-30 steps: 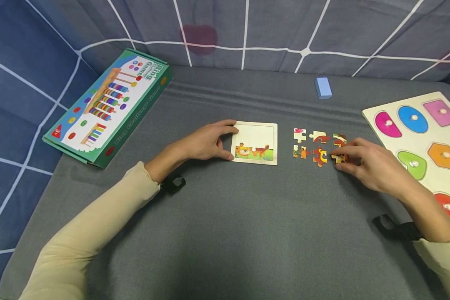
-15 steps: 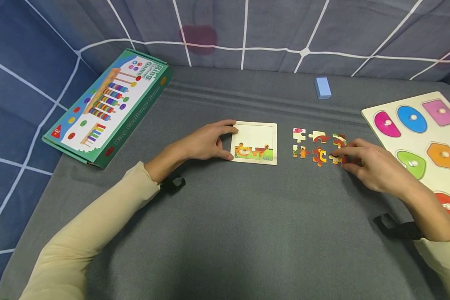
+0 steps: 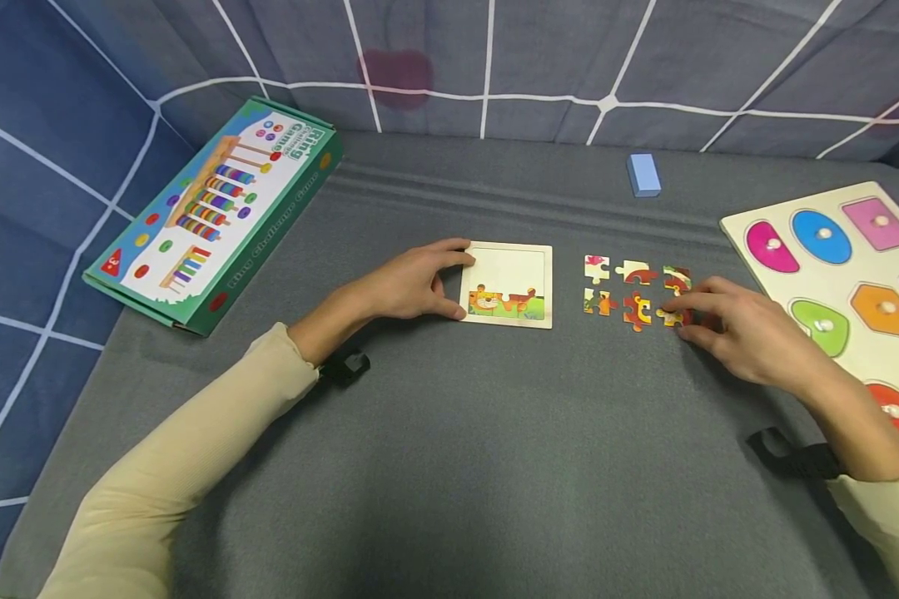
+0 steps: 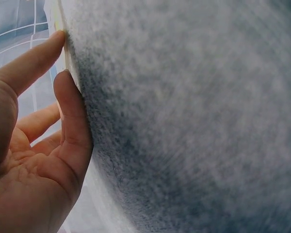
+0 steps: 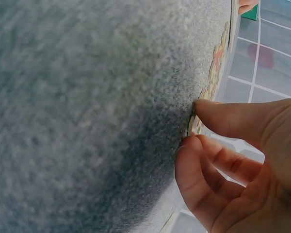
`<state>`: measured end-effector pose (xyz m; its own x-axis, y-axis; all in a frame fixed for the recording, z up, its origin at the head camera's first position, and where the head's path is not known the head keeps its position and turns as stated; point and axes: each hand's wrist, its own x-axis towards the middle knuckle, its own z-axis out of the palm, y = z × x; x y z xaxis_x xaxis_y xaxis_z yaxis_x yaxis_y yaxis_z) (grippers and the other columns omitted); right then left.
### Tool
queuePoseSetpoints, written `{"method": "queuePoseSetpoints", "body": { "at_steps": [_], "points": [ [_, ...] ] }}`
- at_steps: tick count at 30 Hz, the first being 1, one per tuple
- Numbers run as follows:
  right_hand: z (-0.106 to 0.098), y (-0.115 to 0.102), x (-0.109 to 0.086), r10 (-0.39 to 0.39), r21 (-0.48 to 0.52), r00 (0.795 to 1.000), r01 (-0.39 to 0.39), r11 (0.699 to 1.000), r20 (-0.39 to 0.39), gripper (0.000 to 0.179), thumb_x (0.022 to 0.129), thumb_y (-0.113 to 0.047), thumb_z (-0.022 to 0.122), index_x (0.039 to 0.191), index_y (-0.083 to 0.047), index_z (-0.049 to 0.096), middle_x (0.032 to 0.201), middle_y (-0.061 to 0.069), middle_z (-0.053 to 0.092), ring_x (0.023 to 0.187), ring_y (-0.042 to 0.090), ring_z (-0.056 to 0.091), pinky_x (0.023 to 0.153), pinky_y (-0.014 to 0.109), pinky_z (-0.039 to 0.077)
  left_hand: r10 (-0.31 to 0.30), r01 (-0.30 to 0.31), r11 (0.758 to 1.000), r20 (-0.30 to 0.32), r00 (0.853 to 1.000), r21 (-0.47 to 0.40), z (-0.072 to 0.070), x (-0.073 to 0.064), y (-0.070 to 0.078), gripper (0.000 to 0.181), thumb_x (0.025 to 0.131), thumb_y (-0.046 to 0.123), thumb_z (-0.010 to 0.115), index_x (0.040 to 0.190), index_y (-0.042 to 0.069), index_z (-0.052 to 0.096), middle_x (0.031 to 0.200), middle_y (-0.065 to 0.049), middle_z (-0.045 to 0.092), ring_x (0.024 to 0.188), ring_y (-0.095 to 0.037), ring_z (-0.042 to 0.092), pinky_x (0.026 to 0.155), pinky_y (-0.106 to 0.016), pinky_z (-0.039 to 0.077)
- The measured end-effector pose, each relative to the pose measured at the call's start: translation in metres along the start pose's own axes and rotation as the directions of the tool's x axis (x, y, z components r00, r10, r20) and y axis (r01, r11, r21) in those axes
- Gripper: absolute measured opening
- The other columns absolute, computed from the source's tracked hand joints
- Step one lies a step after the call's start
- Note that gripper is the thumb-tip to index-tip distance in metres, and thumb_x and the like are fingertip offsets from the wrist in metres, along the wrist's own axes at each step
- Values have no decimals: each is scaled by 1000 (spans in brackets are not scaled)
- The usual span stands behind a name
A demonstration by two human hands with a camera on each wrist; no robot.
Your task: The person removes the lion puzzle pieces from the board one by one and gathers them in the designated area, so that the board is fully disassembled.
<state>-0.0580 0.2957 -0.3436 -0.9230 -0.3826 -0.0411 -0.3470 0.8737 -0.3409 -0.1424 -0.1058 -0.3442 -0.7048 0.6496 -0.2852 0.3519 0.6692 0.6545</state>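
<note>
My left hand (image 3: 418,281) spreads thumb and fingers along the left edge of a square wooden puzzle tray (image 3: 508,269), touching it. Along the tray's bottom lies a row of fitted pieces (image 3: 506,304) with an orange animal on green. To the right, several loose jigsaw pieces (image 3: 638,312) lie in two rows on the grey cloth. The right hand (image 3: 745,331) pinches the lower right jigsaw piece (image 3: 671,318) between thumb and fingers, partly covering it. In the right wrist view, that piece's thin edge (image 5: 192,125) shows between thumb and fingertips, close to the cloth.
A shape-knob board (image 3: 861,274) lies at the right, partly behind the right forearm. Toward the back stands a small blue block (image 3: 644,175). A green Ring Challenge Game box (image 3: 225,216) rests at the left. Grid-patterned cloth (image 3: 554,66) rises behind the table.
The right hand's fingers have drawn slightly back to the right, uncovering more of the lower right jigsaw piece. The left hand and the tray keep their places.
</note>
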Motion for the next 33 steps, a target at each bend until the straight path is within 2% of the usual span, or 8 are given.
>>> {"method": "queuePoseSetpoints", "body": {
  "at_steps": [14, 19, 24, 33],
  "points": [
    [-2, -2, 0, 21, -13, 999, -21, 1000, 26, 37, 82, 3, 75, 118, -4, 70, 106, 16, 60, 80, 27, 53, 65, 43, 39, -7, 7, 1000, 5, 1000, 9, 0, 1, 1, 76, 84, 26, 81, 147, 6, 44, 161, -5, 24, 70, -11, 61, 77, -31, 45],
    [-5, -8, 2, 10, -20, 999, -10, 1000, -41, 33, 80, -2, 79, 112, -2, 71, 100, 14, 62, 76, 25, 56, 61, 41, 40, -9, 9, 1000, 4, 1000, 0, 0, 0, 1, 76, 84, 25, 81, 147, 6, 44, 161, -6, 24, 70, -11, 61, 75, -30, 45],
    [-5, -27, 9, -20, 13, 993, 21, 1000, -121, 30, 78, -4, 81, 107, -2, 72, 90, 8, 62, 71, 22, 59, 59, 40, 39, -4, 4, 1000, 2, 1000, 0, -1, 0, 0, 76, 84, 25, 82, 147, 6, 45, 161, -6, 24, 69, -12, 60, 74, -30, 45],
    [9, -79, 40, -152, 122, 985, 161, 979, -81, 26, 84, -7, 77, 109, -7, 72, 92, 3, 61, 74, 15, 55, 64, 37, 41, -10, 10, 1000, 3, 1000, 8, -1, 1, 0, 76, 83, 26, 83, 147, 6, 46, 160, -5, 24, 70, -11, 61, 77, -31, 45]
  ]
}}
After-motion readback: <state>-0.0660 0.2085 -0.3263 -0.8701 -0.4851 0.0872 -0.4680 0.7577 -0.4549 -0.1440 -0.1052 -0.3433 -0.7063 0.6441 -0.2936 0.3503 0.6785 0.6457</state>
